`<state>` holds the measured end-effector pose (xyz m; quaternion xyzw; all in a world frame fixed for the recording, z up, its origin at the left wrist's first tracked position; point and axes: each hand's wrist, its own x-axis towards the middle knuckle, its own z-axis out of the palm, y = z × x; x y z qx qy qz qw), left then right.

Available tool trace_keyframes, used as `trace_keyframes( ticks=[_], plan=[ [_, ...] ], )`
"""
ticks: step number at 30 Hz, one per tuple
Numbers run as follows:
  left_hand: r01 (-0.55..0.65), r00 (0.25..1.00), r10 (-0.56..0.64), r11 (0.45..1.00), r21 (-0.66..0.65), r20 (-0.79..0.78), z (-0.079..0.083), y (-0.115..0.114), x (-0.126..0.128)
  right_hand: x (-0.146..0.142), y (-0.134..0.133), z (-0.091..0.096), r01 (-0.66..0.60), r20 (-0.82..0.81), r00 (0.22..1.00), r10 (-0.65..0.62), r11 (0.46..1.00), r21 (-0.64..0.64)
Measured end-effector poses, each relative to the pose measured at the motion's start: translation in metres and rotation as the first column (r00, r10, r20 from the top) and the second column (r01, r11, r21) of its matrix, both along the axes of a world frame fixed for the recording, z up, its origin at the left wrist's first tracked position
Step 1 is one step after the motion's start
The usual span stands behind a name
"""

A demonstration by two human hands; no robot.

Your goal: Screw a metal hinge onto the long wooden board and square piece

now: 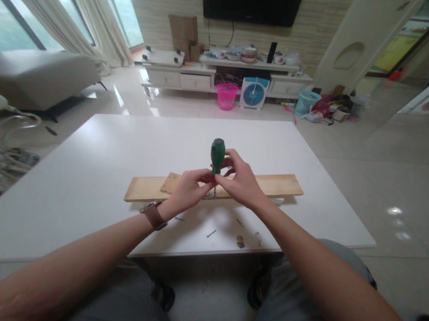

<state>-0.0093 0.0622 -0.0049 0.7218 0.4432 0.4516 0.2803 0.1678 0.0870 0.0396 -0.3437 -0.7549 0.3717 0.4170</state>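
A screwdriver (217,155) with a green handle stands upright above the wood, its shaft pointing down. My right hand (241,180) is closed around the lower end of the handle, thumb and fingers bent. On the other side, my left hand (193,185) pinches at the shaft just under the handle; its fingertips are partly hidden. Beneath both hands lies a long wooden board (280,184), with a shorter wooden piece (169,183) across it. The spot where the screwdriver tip meets the wood is hard to make out.
The white table (117,149) carries loose screws (211,233), a small cartoon-figure item (240,241) and a small clear object (257,238) near its front edge. Beyond it stand a pink basket (226,96), a blue box fan (254,93) and a low TV cabinet (162,78).
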Motion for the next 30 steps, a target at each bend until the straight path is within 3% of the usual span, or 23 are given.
trace_keyframes(
  ticks=[12, 20, 30],
  plan=[
    [0.01, 0.999, -0.008, 0.999, -0.052, 0.036, -0.0034, 0.0007, -0.001, -0.0001, 0.0041, -0.0061, 0.024, -0.02, 1.0, -0.023, 0.999, 0.026],
    [-0.049, 0.998, 0.048, 0.999, -0.014, -0.037, -0.0062, 0.0028, -0.0028, 0.0, 0.0018, -0.0021, 0.014, 0.005, 1.0, -0.014, 1.0, 0.004],
    [-0.019, 1.0, 0.018, 1.0, -0.013, -0.019, -0.002, 0.0004, -0.0012, 0.0001, 0.0022, -0.0034, 0.02, 0.006, 1.0, -0.02, 0.999, 0.027]
  ],
)
